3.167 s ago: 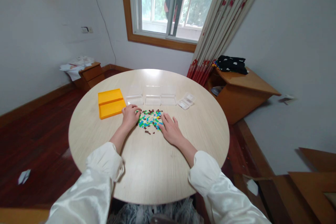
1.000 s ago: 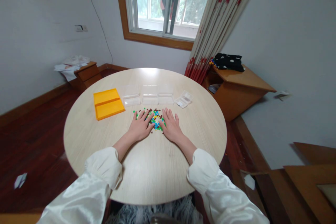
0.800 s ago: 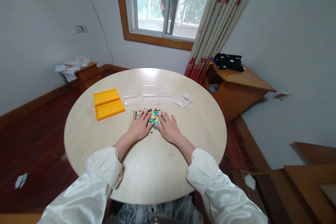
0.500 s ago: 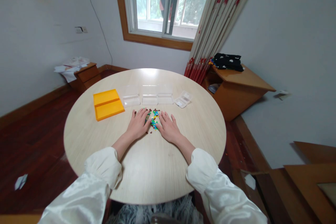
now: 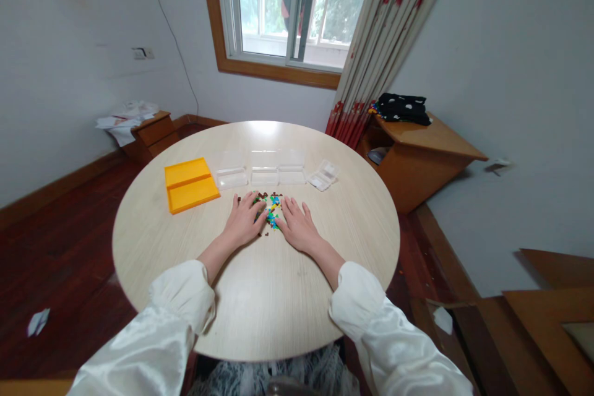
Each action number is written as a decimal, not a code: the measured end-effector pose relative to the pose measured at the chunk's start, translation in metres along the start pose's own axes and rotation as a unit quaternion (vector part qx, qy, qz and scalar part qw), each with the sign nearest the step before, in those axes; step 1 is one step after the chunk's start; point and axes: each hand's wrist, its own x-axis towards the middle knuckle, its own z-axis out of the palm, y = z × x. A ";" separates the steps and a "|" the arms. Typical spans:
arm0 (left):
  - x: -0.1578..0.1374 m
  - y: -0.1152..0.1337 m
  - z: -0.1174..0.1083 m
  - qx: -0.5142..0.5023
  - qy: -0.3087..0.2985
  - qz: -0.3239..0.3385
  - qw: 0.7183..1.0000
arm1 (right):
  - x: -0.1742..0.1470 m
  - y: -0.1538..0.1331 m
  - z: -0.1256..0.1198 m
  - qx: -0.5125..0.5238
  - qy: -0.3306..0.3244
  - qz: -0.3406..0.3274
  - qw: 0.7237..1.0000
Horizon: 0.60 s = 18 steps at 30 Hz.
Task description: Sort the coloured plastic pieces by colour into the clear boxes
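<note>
Small coloured pieces [image 5: 273, 218] in green, blue, yellow and brown lie in a loose heap on the round table [image 5: 269, 297]; they are too small to name exactly. At the heap's left side rests my left hand [image 5: 242, 219], palm down with fingers spread, covering some of the pieces. My right hand [image 5: 298, 224] lies flat on the opposite side, fingers apart, its thumb touching the heap's edge. Neither hand grips anything.
An open yellow box [image 5: 192, 199] stands to the left. Behind the heap are open clear plastic boxes [image 5: 264, 178] and a smaller clear case [image 5: 323, 176]. A wooden cabinet [image 5: 417, 161] with dark folded cloth [image 5: 403, 109] sits beyond the table's right edge.
My left hand's fingers have shifted very slightly, showing a little more of the brown pieces. My right hand has stayed in place.
</note>
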 end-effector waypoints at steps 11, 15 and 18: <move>0.000 0.002 -0.002 -0.004 0.005 0.002 1.000 | 0.000 0.001 0.000 0.010 0.000 0.000 1.000; -0.001 0.000 0.000 0.012 -0.007 -0.009 1.000 | 0.000 0.000 -0.001 0.010 -0.001 0.002 1.000; -0.001 0.000 0.001 0.017 -0.012 -0.010 1.000 | -0.001 -0.002 -0.002 0.010 0.008 0.000 1.000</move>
